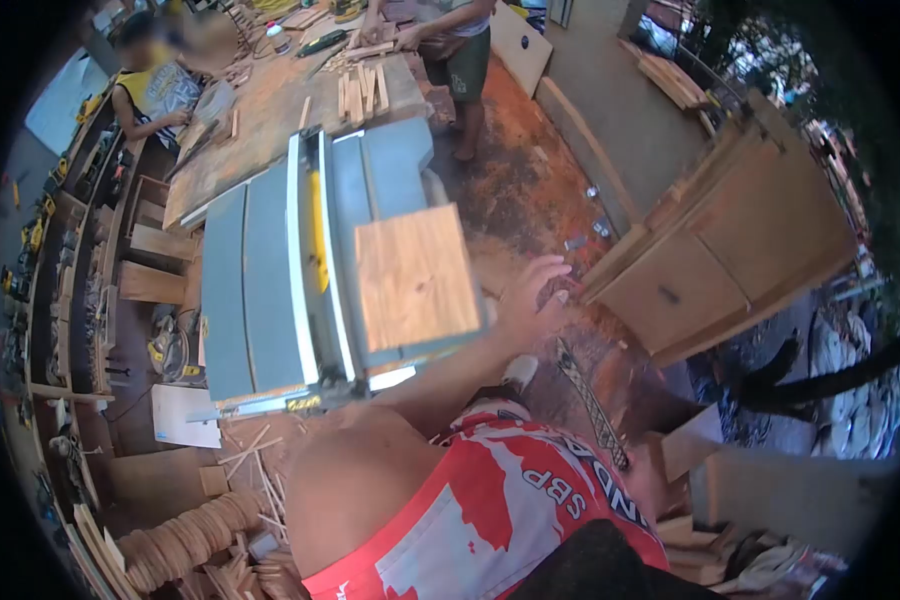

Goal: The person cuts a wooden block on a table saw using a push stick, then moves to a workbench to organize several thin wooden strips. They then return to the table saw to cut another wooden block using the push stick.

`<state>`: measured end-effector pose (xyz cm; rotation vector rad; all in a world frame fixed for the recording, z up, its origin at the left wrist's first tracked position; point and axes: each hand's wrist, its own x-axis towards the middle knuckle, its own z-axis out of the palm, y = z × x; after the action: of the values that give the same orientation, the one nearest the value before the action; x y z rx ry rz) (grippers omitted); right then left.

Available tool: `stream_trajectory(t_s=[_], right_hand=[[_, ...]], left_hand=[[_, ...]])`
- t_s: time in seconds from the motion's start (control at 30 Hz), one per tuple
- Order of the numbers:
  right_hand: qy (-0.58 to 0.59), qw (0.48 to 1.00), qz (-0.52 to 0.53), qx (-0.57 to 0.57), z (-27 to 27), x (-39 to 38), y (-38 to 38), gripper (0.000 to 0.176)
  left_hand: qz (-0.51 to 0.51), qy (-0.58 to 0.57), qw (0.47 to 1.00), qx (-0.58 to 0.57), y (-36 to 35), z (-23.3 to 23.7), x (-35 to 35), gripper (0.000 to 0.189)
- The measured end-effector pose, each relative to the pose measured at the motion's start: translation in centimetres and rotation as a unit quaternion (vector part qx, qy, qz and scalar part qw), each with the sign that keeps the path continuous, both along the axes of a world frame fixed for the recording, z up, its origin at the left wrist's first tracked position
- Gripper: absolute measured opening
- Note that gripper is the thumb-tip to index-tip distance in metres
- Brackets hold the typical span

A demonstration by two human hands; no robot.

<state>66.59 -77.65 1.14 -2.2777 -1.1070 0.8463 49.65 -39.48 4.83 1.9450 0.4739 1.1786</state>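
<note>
My left arm reaches out from the left side of the body, and my left hand (536,298) is just right of a table saw (270,290). Its fingers are spread, with nothing visible in them. Closest to it is a square wooden board (417,278), slightly blurred, over the right part of the saw's grey top. A small gap seems to separate hand and board. The saw's fence rails (298,260) and a yellow strip (317,230) run beside the board. My right hand does not show.
Behind the saw, a workbench (260,130) holds wood strips (364,95) and tools. A person in yellow (155,90) and another in green shorts (458,70) are there. A wooden cabinet (720,250) stands right; shelves line the left. Offcuts (190,535) lie below.
</note>
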Motion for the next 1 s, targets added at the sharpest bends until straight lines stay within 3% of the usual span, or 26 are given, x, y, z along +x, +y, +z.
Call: stream_trajectory(t_s=[0.07, 0.1, 0.13, 0.17, 0.23, 0.33, 0.5, 0.57, 0.7, 0.73, 0.77, 0.87, 0.93, 1.0], right_hand=[[-0.062, 0.997, 0.021, -0.030, -4.9, 6.2, -0.7, 0.024], [-0.123, 0.990, 0.035, -0.056, -3.9, 7.7, 1.8, 0.023], [-0.043, 0.985, -0.003, -0.165, -1.0, 9.2, 5.0, 0.025], [-0.042, 0.985, 0.008, -0.167, -1.3, 11.2, 6.3, 0.025], [0.007, 0.998, 0.035, -0.046, -2.6, 15.6, 9.5, 0.026], [0.001, 0.998, 0.060, 0.018, -4.6, 20.4, 14.6, 0.029], [0.010, 0.987, 0.160, -0.004, -5.5, 28.6, 25.6, 0.034], [-0.021, 0.978, 0.193, -0.077, -4.3, 31.7, 31.4, 0.038], [0.041, 0.964, 0.262, -0.026, -3.3, 36.2, 41.4, 0.029], [0.013, 0.943, 0.327, 0.058, -5.0, 37.8, 43.8, 0.028], [0.014, 0.939, 0.340, 0.056, -5.9, 38.5, 46.0, 0.028], [-0.022, 0.919, 0.388, 0.070, -5.6, 39.6, 53.6, 0.033], [0.039, 0.937, 0.347, 0.016, -5.1, 38.5, 57.5, 0.028], [0.041, 0.930, 0.365, 0.031, -4.6, 37.1, 61.2, 0.028]], left_hand=[[0.021, -0.019, 0.999, -0.015, 3.2, 1.4, 3.2, 0.037], [0.031, -0.017, 0.999, -0.017, 5.2, 1.8, 4.5, 0.037], [0.037, -0.020, 0.999, -0.020, 7.1, 2.2, 5.7, 0.037], [0.043, -0.023, 0.999, -0.022, 8.9, 2.4, 6.8, 0.037], [0.059, -0.014, 0.997, -0.055, 12.1, 2.3, 8.3, 0.037], [0.097, 0.003, 0.991, -0.089, 15.6, 1.5, 9.3, 0.037], [0.203, 0.039, 0.970, -0.129, 17.5, -1.0, 9.4, 0.038], [0.249, 0.058, 0.956, -0.146, 17.9, -1.2, 9.4, 0.037], [0.336, 0.150, 0.929, -0.035, 19.0, 0.4, 9.0, 0.035], [0.357, 0.184, 0.916, -0.011, 19.6, 1.2, 8.6, 0.034], [0.375, 0.252, 0.892, -0.003, 20.0, 3.6, 8.5, 0.033], [0.384, 0.258, 0.886, -0.019, 25.4, 3.9, 5.9, 0.032], [0.420, 0.278, 0.864, 0.007, 30.5, 2.9, 3.0, 0.031], [0.452, 0.300, 0.840, 0.016, 35.9, 3.3, -0.8, 0.032]])
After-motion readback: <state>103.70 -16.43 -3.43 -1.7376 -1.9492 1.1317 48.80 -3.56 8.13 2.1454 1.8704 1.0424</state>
